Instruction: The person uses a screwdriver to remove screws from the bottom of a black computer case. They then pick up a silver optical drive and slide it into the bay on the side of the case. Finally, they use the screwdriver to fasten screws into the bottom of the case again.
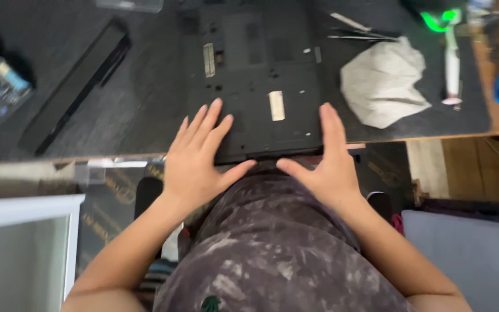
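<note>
Landmark: upturned black laptop (258, 75) on desk.

Pale cream rectangular label (276, 106) on laptop base, near its front edge, upright oblong, between the two hands.

Second label (209, 59), narrow grey-white strip, on laptop base, left of centre, farther from front edge.

Tiny pale sticker (317, 54) at laptop's right edge; blurred.

Dark packaging with gold print (116, 188) below desk edge, left of laptop front.

No screens in view.

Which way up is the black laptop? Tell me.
Upside down: the laptop shows its underside with screw holes, panels and labels, both hands, left and right, flat on it.
</note>
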